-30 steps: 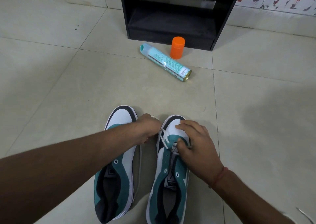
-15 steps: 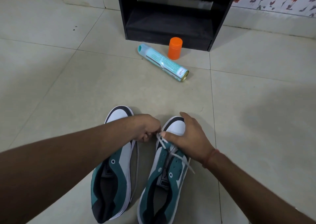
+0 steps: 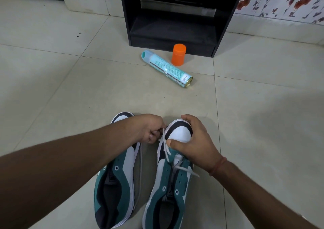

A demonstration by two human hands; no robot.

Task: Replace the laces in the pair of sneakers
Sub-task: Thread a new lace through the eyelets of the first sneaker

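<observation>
Two teal, white and black sneakers lie side by side on the tiled floor, toes pointing away from me. The left sneaker (image 3: 121,176) has bare eyelets and no lace. The right sneaker (image 3: 168,185) has a white lace (image 3: 165,147) threaded through its front eyelets, one loose end trailing to the right. My left hand (image 3: 149,129) pinches the lace's other end just left of the right sneaker's toe. My right hand (image 3: 194,141) grips the white toe cap, thumb pressing near the front eyelets.
A teal spray can (image 3: 166,69) lies on its side on the floor ahead. An orange cap (image 3: 178,54) stands beside it, in front of a black open cabinet (image 3: 175,18). A floral wall runs along the back right.
My right hand moved from the laced eyelets forward onto the toe cap. My left hand drew the lace end out to the left. The view drifted slightly.
</observation>
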